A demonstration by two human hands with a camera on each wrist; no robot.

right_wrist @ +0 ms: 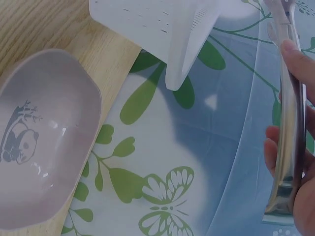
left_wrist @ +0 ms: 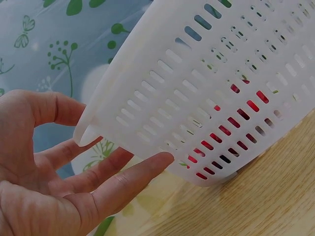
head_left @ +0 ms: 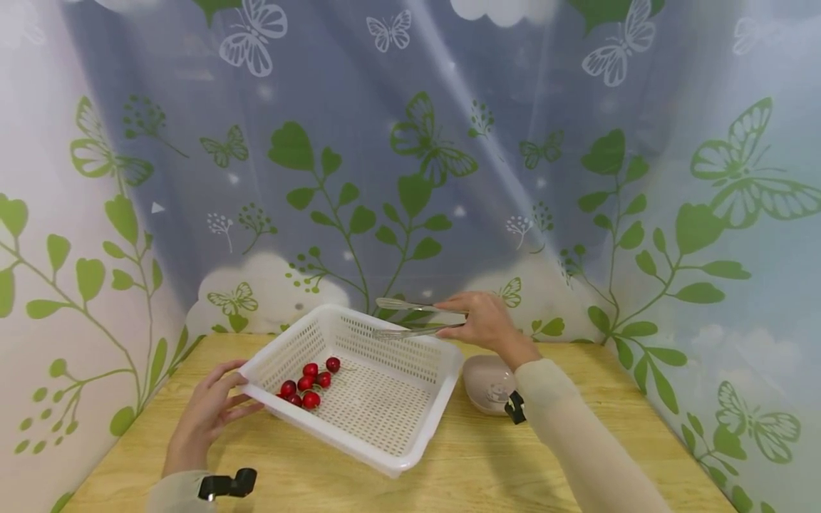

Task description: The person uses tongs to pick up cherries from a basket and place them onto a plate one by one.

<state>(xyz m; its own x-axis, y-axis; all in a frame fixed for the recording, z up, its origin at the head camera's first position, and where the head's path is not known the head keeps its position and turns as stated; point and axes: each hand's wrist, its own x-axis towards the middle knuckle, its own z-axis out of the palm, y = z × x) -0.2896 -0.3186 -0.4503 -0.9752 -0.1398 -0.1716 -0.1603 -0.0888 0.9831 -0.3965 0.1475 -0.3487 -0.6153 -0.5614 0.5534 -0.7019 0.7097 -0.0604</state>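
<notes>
My left hand (head_left: pixel 205 410) holds the left corner of a white perforated plastic basket (head_left: pixel 333 432), fingers at the rim and thumb against the side wall (left_wrist: pixel 147 105). Several red cherries (head_left: pixel 311 400) lie bunched at the left end inside the basket, some with stems; bits of red show through the slots in the left wrist view. In my right hand (head_left: pixel 486 322) is a pair of metal tongs (head_left: pixel 417 308), gripped near the hinge end. Their two arms are spread, reaching left over the basket's back rim with no cherry between the tips.
Right of the basket, below my right forearm, stands a pale pinkish bowl (right_wrist: pixel 64 118) with a panda print and no food inside. Everything stands on a wood-grain table (head_left: pixel 282 470). A curtain (head_left: pixel 359 235) printed with leaves and butterflies encloses the back and both sides.
</notes>
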